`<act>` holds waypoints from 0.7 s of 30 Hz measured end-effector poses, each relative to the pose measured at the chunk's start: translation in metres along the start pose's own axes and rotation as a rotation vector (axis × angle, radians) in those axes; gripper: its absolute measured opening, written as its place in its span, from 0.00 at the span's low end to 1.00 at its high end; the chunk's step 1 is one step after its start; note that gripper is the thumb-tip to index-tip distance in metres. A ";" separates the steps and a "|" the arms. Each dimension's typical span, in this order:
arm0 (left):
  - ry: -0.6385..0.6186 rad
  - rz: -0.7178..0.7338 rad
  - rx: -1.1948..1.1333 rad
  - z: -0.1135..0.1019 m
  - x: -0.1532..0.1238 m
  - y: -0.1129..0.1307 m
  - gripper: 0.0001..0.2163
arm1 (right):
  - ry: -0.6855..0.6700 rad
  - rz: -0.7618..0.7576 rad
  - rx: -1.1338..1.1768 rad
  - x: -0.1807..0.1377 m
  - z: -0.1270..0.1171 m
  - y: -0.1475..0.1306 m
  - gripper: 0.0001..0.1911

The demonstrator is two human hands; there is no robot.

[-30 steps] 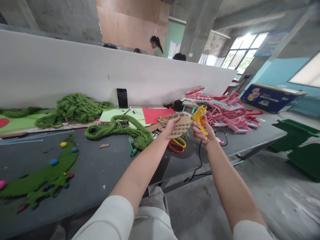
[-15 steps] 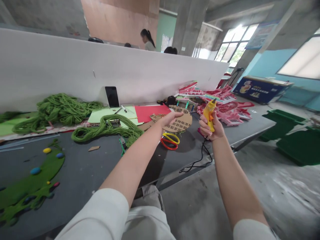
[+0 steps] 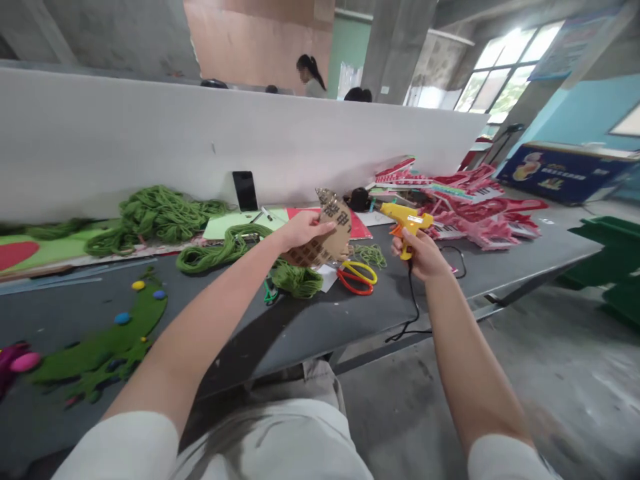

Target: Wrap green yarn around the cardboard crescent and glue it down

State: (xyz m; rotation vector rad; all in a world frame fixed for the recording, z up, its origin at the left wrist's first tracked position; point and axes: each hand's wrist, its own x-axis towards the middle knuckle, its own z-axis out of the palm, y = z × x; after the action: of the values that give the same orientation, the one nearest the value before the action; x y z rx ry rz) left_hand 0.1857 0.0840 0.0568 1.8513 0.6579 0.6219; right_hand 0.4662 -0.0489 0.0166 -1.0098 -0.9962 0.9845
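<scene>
cardboard (image 3: 341,235), piece count unclear, sits pinched in left fingers (image 3: 325,229); right fingers (image 3: 398,247) grip one yellow glue gun (image 3: 406,217).

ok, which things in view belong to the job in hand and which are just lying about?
In hand, so part of the job:
- cardboard piece, in the left hand
- yellow glue gun, in the right hand

Apparently just lying about, though some may be supplies:
- red-and-yellow-handled scissors
- green yarn heap
- phone
- pink pile
- green cutout with pompoms
</scene>
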 end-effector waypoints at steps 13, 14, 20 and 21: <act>0.005 -0.481 1.133 -0.041 -0.285 0.005 0.17 | -0.392 0.259 -0.155 -0.099 0.170 0.079 0.22; 0.008 -0.495 1.133 -0.039 -0.294 0.001 0.17 | -0.415 0.268 -0.171 -0.104 0.176 0.084 0.21; 0.156 -0.445 1.145 -0.027 -0.314 -0.029 0.17 | -0.532 0.245 -0.268 -0.127 0.198 0.096 0.22; 0.191 -0.434 1.146 -0.023 -0.314 -0.033 0.17 | -0.538 0.238 -0.279 -0.129 0.199 0.097 0.22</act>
State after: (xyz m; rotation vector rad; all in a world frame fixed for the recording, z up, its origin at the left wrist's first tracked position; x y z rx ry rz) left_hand -0.0599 -0.1059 -0.0025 2.5361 1.7367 0.0851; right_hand 0.2281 -0.1100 -0.0557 -1.1367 -1.5128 1.3842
